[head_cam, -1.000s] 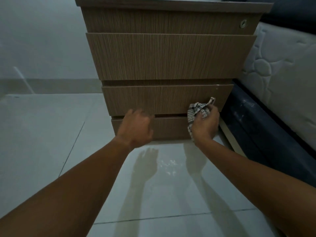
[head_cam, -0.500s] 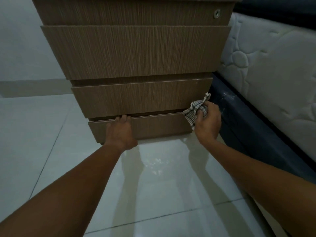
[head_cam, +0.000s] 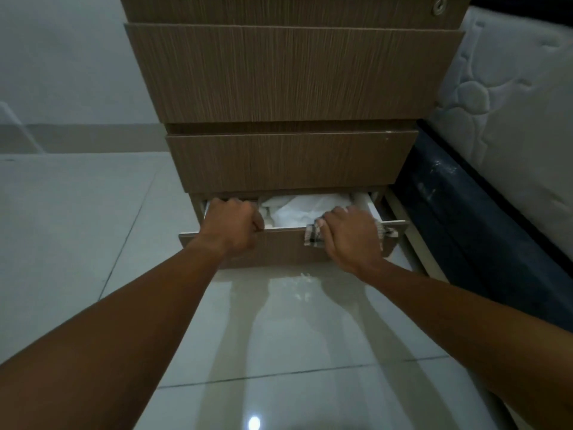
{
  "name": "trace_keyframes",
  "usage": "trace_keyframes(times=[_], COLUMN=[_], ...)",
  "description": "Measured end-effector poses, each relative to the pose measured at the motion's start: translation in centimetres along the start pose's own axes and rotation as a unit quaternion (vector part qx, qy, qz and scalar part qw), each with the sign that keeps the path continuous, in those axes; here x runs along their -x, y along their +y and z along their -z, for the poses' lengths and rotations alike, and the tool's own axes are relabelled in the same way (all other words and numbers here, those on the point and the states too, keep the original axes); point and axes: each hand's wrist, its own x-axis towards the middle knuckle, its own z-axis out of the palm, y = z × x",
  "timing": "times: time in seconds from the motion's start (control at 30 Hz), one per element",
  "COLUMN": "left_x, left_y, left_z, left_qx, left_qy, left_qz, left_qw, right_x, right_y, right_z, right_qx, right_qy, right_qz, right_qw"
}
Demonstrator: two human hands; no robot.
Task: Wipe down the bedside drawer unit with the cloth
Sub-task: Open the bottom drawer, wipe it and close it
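Note:
The wooden bedside drawer unit (head_cam: 291, 72) stands in front of me on the tiled floor. Its bottom drawer (head_cam: 279, 246) is pulled partly out, and white crumpled material (head_cam: 300, 209) lies inside. My left hand (head_cam: 231, 226) grips the top edge of the drawer front on the left side. My right hand (head_cam: 350, 234) holds the checked cloth (head_cam: 313, 235) pressed over the same edge on the right side; most of the cloth is hidden under the hand.
A quilted white mattress (head_cam: 511, 103) on a dark bed base (head_cam: 465, 212) sits close on the right of the unit. Glossy pale floor tiles (head_cam: 279, 336) spread below and to the left. A pale wall (head_cam: 62, 57) lies behind on the left.
The bottom drawer has come open. My left hand moved up onto its top edge, and my right hand with the cloth shifted from the drawer's right corner onto the edge.

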Motion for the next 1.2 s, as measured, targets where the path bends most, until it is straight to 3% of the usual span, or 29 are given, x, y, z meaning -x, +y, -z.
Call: trace_keyframes(times=[0.1, 0.23, 0.4, 0.6, 0.77, 0.93, 1.07, 1.2], left_x=[0.4, 2.1, 5.0, 7.9, 7.7, 6.1, 5.6, 4.7], left_y=[-1.2, -3.9, -8.6, -12.2, -11.7, -10.6, -9.9, -8.2], left_z=[0.5, 1.3, 1.7, 1.2, 1.8, 3.6, 3.2, 2.2], left_qx=[0.051, 0.107, 0.125, 0.174, 0.208, 0.103, 0.112, 0.080], left_qy=[0.009, 0.014, -0.035, -0.004, 0.071, 0.239, 0.165, 0.065], left_qz=[-0.025, 0.049, 0.137, 0.209, 0.205, 0.191, 0.118, 0.075], left_qw=[0.998, 0.993, 0.982, 0.962, 0.954, 0.947, 0.973, 0.992], right_x=[-0.3, -1.6, -3.7, -4.7, -6.1, -6.3, -4.1, -2.7], right_y=[-4.7, -10.7, -16.9, -20.6, -21.1, -20.2, -18.2, -14.9], right_z=[-0.3, -1.6, -2.3, -3.0, -3.3, -4.7, -6.5, -7.0], right_qx=[-0.015, -0.044, -0.049, -0.033, 0.010, 0.099, 0.278, 0.316], right_qy=[0.012, 0.039, 0.011, 0.006, 0.090, 0.117, 0.083, 0.030], right_qz=[0.072, 0.155, 0.210, 0.285, 0.466, 0.586, 0.581, 0.582], right_qw=[0.997, 0.986, 0.976, 0.958, 0.880, 0.796, 0.760, 0.749])
